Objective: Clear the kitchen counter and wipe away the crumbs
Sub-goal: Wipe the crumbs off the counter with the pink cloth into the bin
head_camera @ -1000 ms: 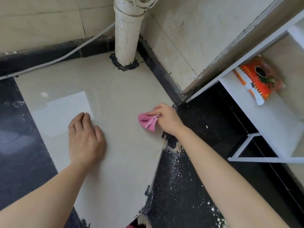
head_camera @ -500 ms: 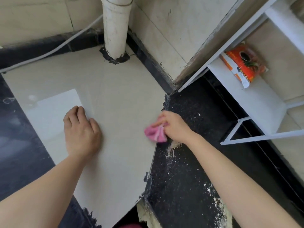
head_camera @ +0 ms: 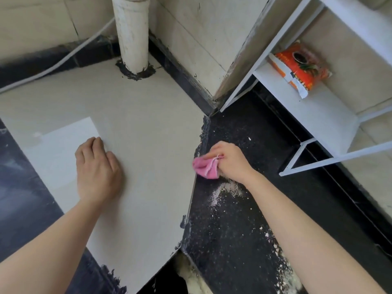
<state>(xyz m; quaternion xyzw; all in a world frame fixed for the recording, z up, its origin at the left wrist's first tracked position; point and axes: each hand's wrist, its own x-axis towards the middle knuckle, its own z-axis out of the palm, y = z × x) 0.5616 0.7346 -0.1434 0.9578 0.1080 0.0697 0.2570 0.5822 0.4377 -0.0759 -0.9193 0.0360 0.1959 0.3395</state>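
Note:
My right hand (head_camera: 230,161) grips a bunched pink cloth (head_camera: 205,167) and holds it down at the seam where the beige tile counter (head_camera: 148,128) meets the black speckled counter (head_camera: 233,230). White crumbs (head_camera: 224,190) lie in a heap just below the cloth, and more are strewn along the black counter toward its near edge (head_camera: 280,266). My left hand (head_camera: 96,169) rests palm down on the beige tile, its fingertips curled under and holding nothing.
A white pipe (head_camera: 131,35) rises from the tile at the back corner, with a white cable (head_camera: 63,58) along the wall. A white metal rack (head_camera: 307,115) stands on the right of the black counter; an orange packet (head_camera: 299,67) lies on its shelf.
My right hand has dragged the pink cloth from the beige tile toward me and right, onto the edge of the black counter, pushing crumbs into a heap. My left hand has stayed put.

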